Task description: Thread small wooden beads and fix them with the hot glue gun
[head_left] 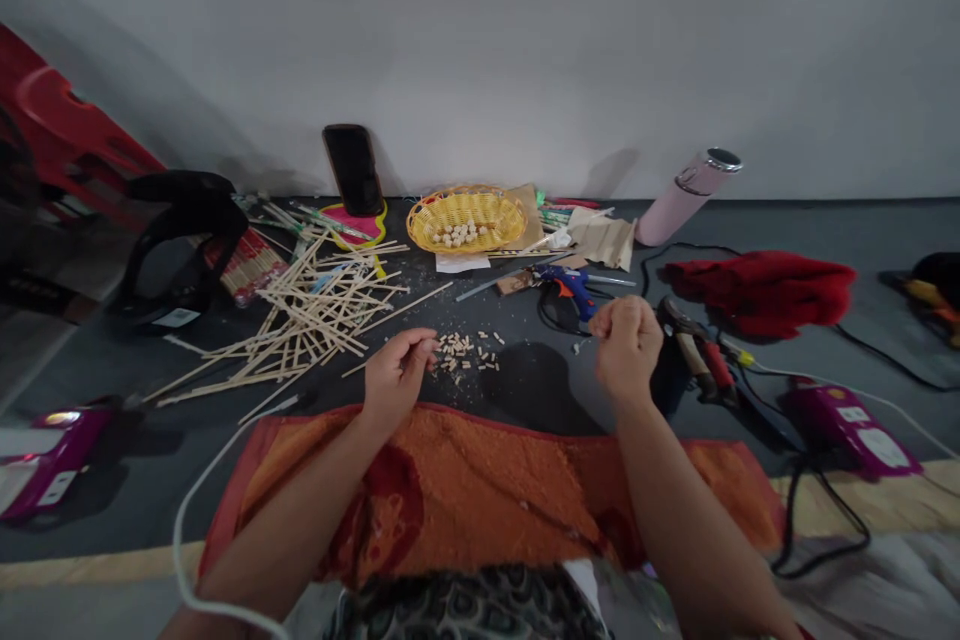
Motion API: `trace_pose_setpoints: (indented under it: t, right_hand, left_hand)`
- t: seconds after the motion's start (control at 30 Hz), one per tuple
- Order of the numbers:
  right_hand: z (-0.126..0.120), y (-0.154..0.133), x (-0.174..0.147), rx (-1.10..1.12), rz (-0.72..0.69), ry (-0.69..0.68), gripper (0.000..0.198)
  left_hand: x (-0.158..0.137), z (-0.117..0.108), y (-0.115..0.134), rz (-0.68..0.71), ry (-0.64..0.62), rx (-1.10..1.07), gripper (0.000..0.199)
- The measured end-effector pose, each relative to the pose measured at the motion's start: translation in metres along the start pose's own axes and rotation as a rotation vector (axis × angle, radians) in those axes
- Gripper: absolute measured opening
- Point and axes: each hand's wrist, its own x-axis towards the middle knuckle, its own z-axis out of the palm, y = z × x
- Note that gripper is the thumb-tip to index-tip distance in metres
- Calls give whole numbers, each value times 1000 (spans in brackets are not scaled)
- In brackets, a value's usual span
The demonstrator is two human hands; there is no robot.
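My left hand (396, 372) is closed in a pinch at the left edge of a scatter of short cut wooden stick pieces (459, 352). Whatever its fingertips hold, if anything, is too small to make out. Off to the right, my right hand (627, 348) is curled closed above the dark work surface, and its fingers hide what may be inside. Just beyond that hand lies a blue hot glue gun (571, 288) with a clear glue stick. Pliers (694, 350) with red and tan handles rest to its right.
Long thin wooden sticks (319, 315) are heaped at left. A yellow wicker basket (420, 225) holds small pale pieces, beside a leaning phone (353, 170). At right are a pink flask (686, 200), red cloth (765, 290) and purple box (855, 428). An orange towel (495, 495) lies in front.
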Motion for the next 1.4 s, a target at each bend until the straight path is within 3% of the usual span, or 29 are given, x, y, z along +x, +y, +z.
trace_pose_setpoints:
  t: [0.07, 0.17, 0.23, 0.4, 0.5, 0.77, 0.97, 1.2, 1.3, 1.4]
  right_hand:
    - [2, 1, -3, -187, -75, -77, 32]
    - [-2, 0, -4, -514, -204, -346, 18]
    - [-10, -4, -3, -705, -248, -455, 15]
    - [-41, -10, -2, -1131, -188, -517, 16]
    - [-52, -4, -5, -1274, -139, -568, 19]
    - [-39, 28, -22, -1239, -145, -542, 20]
    - [-26, 29, -22, -1252, -136, -452, 17]
    - [-44, -15, -30, -1144, -201, -404, 35]
    - [-59, -39, -46, -886, -181, -347, 41]
    - [-72, -56, -62, -654, -45, -292, 43]
  left_hand:
    - [2, -1, 2, -28, 31, -37, 21]
    - [4, -3, 3, -54, 86, -71, 21]
    - [5, -3, 2, -59, 115, -80, 21]
    - [5, -1, -2, -73, 108, -142, 23]
    - [4, -1, -1, -76, 86, -166, 22]
    - [2, -2, -1, -48, 69, -175, 21]
    - [5, 0, -4, -21, 97, -206, 23]
    - [5, -2, -7, 49, 100, -165, 23]
    - [5, -2, -8, 80, 90, -141, 23]
    - [5, -2, -10, 93, 92, -133, 24]
